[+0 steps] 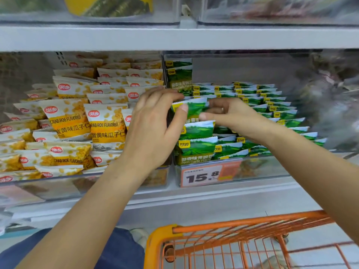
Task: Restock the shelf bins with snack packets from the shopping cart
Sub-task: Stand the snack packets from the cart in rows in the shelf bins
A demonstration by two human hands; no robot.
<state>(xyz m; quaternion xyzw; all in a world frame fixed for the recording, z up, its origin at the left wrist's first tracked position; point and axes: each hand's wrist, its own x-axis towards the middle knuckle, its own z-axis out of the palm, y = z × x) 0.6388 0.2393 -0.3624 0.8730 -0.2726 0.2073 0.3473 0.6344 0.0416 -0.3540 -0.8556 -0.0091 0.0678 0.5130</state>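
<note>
A white metal shelf (pixel 174 37) runs across above, with clear boxes (pixel 272 8) of blurred goods on it. Below, a pale ledge (pixel 194 202) fronts the shelving. An orange price tag (pixel 209 172) reads 15.8. The floor (pixel 320 255) is light tile, evenly lit.

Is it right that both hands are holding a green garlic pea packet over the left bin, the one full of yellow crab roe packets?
Not quite. In the head view the left hand and right hand hold the green garlic pea packet over the clear plastic right bin, which holds matching green packets. The yellow crab roe packets fill the left bin.
</note>
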